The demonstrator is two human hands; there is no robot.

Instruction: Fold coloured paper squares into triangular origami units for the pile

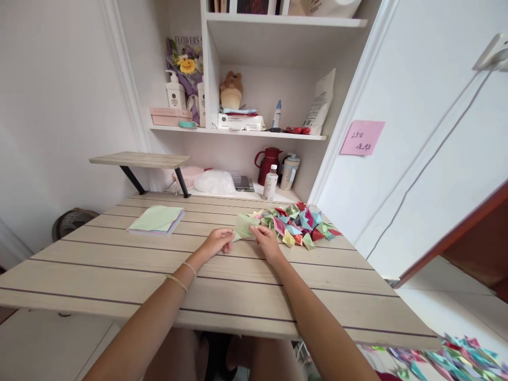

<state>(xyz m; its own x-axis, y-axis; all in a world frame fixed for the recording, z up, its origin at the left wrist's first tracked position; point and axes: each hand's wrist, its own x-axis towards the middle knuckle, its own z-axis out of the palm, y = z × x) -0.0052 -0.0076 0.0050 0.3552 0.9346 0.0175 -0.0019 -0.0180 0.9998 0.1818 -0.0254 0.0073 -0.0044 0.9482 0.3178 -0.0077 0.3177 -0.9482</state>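
My slatted table (238, 286) bears a heap of folded papers (304, 225), apparently finished. Just left of that heap, my left grip (219, 241) and right grip (266, 239) pinch a green sheet (245, 224), seemingly part-folded; farther left, stacked sheets (156, 218) lie unfolded.

Your left hand (221, 241) and right hand (265, 239) hold a pale green sheet of paper (245, 224) between them, low over the slatted counter (238, 270). Just beyond your right hand lies a pile of small folded papers (304, 226) in red, pink, yellow, blue and green. Off to your left, near a small raised stand (138, 160), is a stack of flat paper (157, 220) with a light green sheet on top. Behind the pile stand a clear bottle (270, 184), a dark red jug (269, 165) and a pale cup (290, 172).
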